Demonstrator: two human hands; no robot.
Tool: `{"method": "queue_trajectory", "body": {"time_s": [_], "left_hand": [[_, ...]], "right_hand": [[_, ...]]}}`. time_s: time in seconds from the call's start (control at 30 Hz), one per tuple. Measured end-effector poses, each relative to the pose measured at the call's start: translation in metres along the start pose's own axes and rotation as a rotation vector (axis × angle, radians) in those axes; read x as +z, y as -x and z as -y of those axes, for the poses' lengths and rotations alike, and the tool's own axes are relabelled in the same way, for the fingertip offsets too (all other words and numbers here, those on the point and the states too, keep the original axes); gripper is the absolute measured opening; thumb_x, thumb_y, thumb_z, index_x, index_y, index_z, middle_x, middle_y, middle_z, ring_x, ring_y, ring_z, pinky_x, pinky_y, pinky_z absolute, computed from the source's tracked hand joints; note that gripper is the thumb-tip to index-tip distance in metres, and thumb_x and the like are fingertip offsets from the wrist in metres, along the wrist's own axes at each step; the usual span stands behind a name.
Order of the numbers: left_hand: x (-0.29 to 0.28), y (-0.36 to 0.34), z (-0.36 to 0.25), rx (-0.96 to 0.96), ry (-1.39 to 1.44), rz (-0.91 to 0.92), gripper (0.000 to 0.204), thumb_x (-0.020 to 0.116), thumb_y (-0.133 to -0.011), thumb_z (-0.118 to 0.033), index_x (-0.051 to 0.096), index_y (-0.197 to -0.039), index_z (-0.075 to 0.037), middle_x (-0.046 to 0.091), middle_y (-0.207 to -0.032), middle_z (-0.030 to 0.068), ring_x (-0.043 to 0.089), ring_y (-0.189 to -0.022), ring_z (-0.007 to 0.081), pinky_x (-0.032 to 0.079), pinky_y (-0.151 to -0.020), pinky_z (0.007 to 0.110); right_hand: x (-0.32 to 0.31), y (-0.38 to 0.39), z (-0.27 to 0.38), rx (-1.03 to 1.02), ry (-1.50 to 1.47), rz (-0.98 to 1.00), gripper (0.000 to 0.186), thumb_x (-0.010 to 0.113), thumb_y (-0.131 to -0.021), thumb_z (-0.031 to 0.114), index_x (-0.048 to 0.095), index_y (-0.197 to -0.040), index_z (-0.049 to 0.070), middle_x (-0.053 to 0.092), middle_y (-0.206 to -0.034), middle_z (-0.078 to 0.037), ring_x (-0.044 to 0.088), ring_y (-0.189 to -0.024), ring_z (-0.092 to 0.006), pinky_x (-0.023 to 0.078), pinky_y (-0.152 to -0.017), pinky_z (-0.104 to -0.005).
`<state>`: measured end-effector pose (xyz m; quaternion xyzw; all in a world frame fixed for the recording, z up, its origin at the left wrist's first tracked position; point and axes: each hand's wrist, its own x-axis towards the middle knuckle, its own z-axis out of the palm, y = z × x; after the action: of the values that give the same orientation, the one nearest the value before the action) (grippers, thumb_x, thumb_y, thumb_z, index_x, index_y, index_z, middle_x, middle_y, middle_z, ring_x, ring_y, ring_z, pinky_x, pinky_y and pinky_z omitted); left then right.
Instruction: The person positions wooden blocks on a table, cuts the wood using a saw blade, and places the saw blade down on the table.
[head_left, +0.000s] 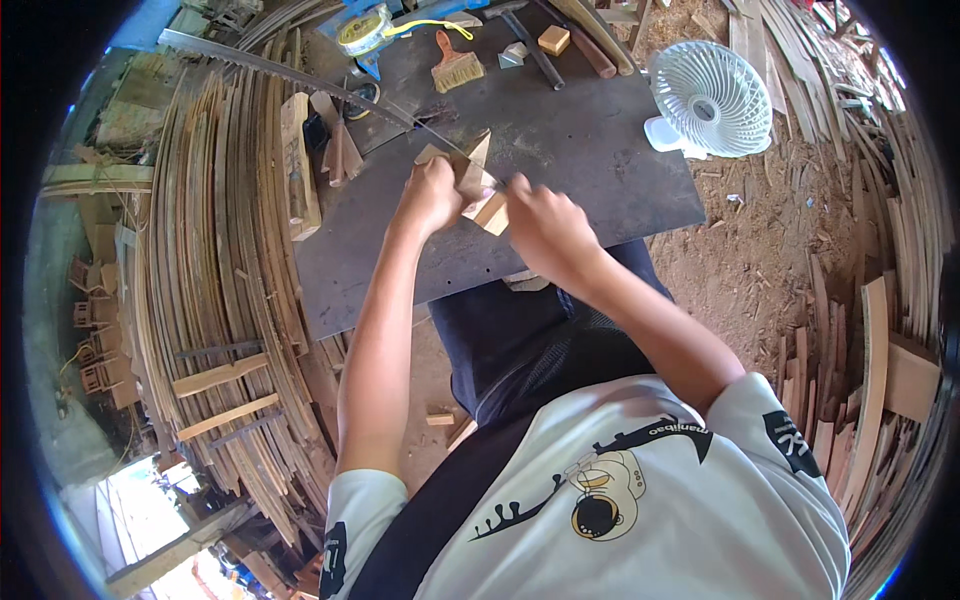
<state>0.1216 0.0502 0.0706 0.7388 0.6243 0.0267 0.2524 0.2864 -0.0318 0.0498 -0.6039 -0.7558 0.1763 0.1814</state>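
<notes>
A long, narrow saw (300, 76) with a toothed blade runs from the upper left down to my right hand (552, 228). That hand is closed around its near end and slightly blurred; the grip itself is hidden by the fingers. Under the blade are small pale wood pieces (489, 214), set at angles to each other on the dark tabletop (620, 150). My left hand (435, 193) is closed on them from the left side, pressing close to the blade. Whether the pieces are joined together, I cannot tell.
Along the table's far side lie a tape measure (364, 32), a paintbrush (457, 65), a hammer (535, 50) and a small wood block (553, 40). A white fan (710, 100) stands at the right corner. Stacked wood strips (215, 200) fill the left.
</notes>
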Motion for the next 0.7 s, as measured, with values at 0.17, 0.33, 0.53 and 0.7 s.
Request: {"method": "queue_trajectory", "body": {"time_s": [0.17,0.33,0.53,0.7], "left_hand": [[0.005,0.007,0.008,-0.048,-0.033,-0.053,0.047,0.080,-0.071,-0.031,0.064,-0.104,-0.001,0.066,-0.097,0.0252,0.064,-0.097,0.0384,0.051,-0.084,0.044],[0.006,0.006,0.012,0.058,0.080,-0.065,0.046,0.080,-0.071,-0.034,0.066,-0.098,0.000,0.067,-0.090,0.0253,0.065,-0.091,0.0387,0.053,-0.081,0.045],[0.012,0.004,0.011,0.026,0.063,-0.086,0.047,0.081,-0.072,-0.034,0.063,-0.093,0.004,0.066,-0.092,0.0260,0.064,-0.093,0.0396,0.051,-0.082,0.045],[0.030,-0.001,0.028,0.133,0.094,-0.195,0.043,0.080,-0.071,-0.033,0.064,-0.086,0.004,0.066,-0.090,0.0255,0.065,-0.091,0.0382,0.052,-0.081,0.045]], "right_hand": [[-0.004,0.050,0.000,0.178,-0.028,0.062,0.020,0.047,-0.094,0.020,0.046,-0.092,0.001,0.061,-0.064,-0.025,0.064,-0.062,-0.0429,0.054,-0.055,-0.0510],[-0.005,0.027,0.012,0.130,-0.009,0.057,0.018,0.048,-0.095,0.018,0.044,-0.092,0.001,0.061,-0.062,-0.026,0.063,-0.061,-0.0440,0.053,-0.053,-0.0515],[-0.027,0.050,0.002,0.174,-0.027,0.125,0.019,0.049,-0.094,0.019,0.043,-0.092,0.001,0.060,-0.061,-0.025,0.062,-0.059,-0.0447,0.052,-0.054,-0.0525],[0.007,0.004,-0.003,0.012,-0.047,0.057,0.017,0.048,-0.093,0.017,0.043,-0.091,0.001,0.061,-0.064,-0.025,0.063,-0.062,-0.0444,0.053,-0.054,-0.0512]]}}
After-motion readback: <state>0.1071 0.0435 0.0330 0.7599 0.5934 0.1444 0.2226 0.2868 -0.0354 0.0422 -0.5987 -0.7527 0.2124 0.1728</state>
